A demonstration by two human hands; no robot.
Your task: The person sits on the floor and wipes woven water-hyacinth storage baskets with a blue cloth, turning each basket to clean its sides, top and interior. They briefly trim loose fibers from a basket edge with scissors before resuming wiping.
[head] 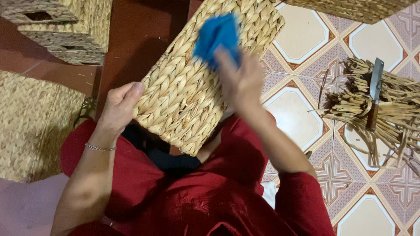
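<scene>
Two hands work one woven basket tilted over the person's lap.

Right hand, blurred, presses a blue cloth on the basket's weave, fingers curled on the cloth. Left hand clasps the basket's left edge, thumb on top. Beyond, a knife lies on a straw bundle on the tiled floor; more baskets stand at left.

Red sleeves, thin silver bracelet.

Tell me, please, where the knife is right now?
In the head view the knife lies at the right, on top of the bundle of dried straw on the patterned tile floor, away from both hands.
</scene>
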